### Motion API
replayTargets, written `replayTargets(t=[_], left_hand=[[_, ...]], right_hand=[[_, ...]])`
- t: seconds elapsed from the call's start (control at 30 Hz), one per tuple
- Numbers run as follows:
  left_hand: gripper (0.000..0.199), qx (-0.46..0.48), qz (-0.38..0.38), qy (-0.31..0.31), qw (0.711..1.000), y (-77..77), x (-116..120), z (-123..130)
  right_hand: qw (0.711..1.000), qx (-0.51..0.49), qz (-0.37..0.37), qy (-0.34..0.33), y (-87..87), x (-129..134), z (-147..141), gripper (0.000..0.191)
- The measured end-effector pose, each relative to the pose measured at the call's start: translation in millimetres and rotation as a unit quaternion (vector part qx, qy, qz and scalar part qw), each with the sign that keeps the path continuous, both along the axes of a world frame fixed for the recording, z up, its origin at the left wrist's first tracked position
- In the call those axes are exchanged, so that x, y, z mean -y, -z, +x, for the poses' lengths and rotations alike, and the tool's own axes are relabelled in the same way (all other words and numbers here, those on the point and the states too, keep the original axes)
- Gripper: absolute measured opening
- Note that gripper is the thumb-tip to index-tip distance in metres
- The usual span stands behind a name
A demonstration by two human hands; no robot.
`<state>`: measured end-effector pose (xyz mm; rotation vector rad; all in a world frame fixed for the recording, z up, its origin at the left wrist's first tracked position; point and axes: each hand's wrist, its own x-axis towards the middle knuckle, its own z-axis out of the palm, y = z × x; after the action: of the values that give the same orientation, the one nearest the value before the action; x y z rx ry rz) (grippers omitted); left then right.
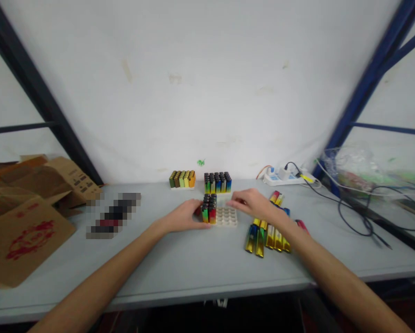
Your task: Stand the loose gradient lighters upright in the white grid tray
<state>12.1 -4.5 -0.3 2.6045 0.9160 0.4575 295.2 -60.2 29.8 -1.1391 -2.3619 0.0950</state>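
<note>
A white lighter tray (226,216) with round holes stands mid-table. Its left part holds upright lighters (209,210) with black tops and green, red and yellow bodies; the right part shows bare holes. My left hand (186,215) grips the tray's left side, thumb at the front and fingers behind. Just above the tray's back right corner is my right hand (250,202), its fingers curled together; whatever may be in them is hidden. Beside it, partly under my right forearm, several shiny lighters (269,236) in gold, blue, green and red lie in a loose pile.
Two full lighter trays stand near the wall, one of yellow and brown lighters (182,179), one of blue and yellow lighters (217,183). A power strip (285,177) with black cables (339,208) sits back right. Cardboard boxes (30,231) and a blurred-out item (113,216) are left.
</note>
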Motion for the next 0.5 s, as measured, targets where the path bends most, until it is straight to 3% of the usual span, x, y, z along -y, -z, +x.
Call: replayTargets(t=[0.07,0.17,0.3,0.5], left_hand=[[0.064,-0.012,0.004,-0.005,1.0,1.2,-1.7,-0.6],[0.065,-0.025,0.003,-0.008,1.0,2.0,-2.9,-1.4],[0.064,-0.02,0.005,-0.015,1.0,2.4,-2.7,-1.6],[0.062,-0.013,0.006,-0.013,1.0,1.0,-1.1,-1.0]], right_hand=[[0.995,-0.003,0.028,0.098,-9.0,-7.8,32.8,0.047],[0.97,0.065,-0.003,0.235,-12.8,-22.9,81.6,0.039],[0.897,0.153,-0.073,0.409,-2.9,-39.6,125.5,0.035],[0.863,0.155,-0.097,0.472,15.7,-43.1,145.3,0.037]])
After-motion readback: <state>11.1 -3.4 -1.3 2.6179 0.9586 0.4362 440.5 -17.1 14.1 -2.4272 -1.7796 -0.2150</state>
